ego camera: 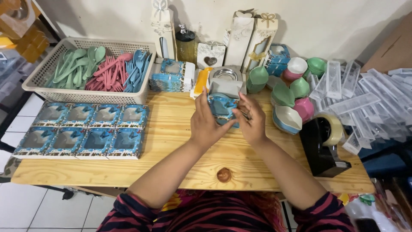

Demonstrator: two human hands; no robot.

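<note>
Both hands meet over the middle of the wooden table [171,141]. My left hand [205,124] and my right hand [252,120] together hold a small blue patterned gift box [221,106] with a clear window, tilted up between them. My right hand's fingers press at the box's right side. Just behind the box lie a flat stack of folded boxes [171,76] and a round metal tin [226,74].
Several finished blue boxes [81,129] lie in rows at left. A beige basket [40,81] of green, pink and blue plastic spoons stands behind them. Pastel heart-shaped bowls [287,117], clear plastic sleeves [365,99] and a black tape dispenser [319,146] crowd the right. Tall white boxes [257,41] line the wall.
</note>
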